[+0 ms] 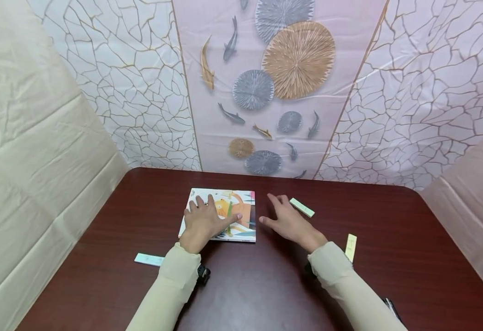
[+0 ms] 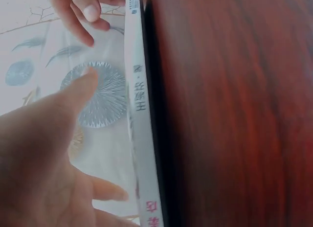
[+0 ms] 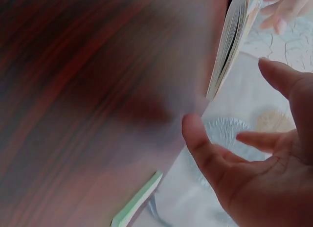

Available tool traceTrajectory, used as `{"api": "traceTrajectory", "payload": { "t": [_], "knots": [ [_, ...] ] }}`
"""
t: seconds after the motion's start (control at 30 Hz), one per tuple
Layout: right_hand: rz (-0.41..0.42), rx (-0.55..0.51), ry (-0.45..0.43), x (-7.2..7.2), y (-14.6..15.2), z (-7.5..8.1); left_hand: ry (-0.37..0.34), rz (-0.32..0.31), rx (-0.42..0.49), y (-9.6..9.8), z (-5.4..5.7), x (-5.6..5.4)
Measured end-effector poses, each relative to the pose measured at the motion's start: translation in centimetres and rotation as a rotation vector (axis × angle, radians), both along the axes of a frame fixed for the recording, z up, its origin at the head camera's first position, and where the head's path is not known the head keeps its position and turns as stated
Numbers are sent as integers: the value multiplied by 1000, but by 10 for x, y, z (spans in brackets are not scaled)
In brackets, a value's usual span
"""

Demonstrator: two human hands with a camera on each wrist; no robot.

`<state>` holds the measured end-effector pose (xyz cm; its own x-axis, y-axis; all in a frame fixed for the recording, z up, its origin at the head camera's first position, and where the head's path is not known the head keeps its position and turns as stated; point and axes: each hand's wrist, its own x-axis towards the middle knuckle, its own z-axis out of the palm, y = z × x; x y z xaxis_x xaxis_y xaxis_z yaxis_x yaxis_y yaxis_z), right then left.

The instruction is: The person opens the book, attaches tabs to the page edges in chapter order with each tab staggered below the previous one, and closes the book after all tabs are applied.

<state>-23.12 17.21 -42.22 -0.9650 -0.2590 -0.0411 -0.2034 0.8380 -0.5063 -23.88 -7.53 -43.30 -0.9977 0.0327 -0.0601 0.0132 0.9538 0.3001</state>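
A picture book (image 1: 245, 232) with a colourful illustrated cover lies closed on the table. Spread over its left part is my left hand (image 1: 203, 221), thumb pointing right across the cover. The left wrist view shows the book's white spine (image 2: 142, 109) and the fingers on the cover side of it; contact is hard to tell. My right hand (image 1: 291, 223) is apart from the book, to its right, fingers loosely bent and holding nothing. Just beyond that hand lies a green strip (image 1: 302, 208), like a pad of sticky notes. The book's page edges (image 3: 230, 51) face the right hand.
A yellow strip (image 1: 350, 247) lies near the right forearm, and a pale blue strip (image 1: 148, 259) beside the left sleeve. A dark pen-like object (image 1: 391, 308) is partly hidden by the right sleeve. Patterned cloth (image 1: 158, 115) rises behind the dark wooden table (image 1: 258, 285).
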Motion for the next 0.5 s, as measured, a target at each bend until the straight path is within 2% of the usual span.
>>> {"api": "traceTrajectory", "payload": {
  "t": [0.13,0.33,0.5],
  "knots": [
    [18,16,-53,-5,-11,-2,-42,14,-28,1,-2,1],
    [34,1,-58,-13,-14,-5,-118,11,-45,5,-6,0],
    [18,-18,-68,-17,-15,-6,-131,21,-57,7,-7,-1]
  ]
}}
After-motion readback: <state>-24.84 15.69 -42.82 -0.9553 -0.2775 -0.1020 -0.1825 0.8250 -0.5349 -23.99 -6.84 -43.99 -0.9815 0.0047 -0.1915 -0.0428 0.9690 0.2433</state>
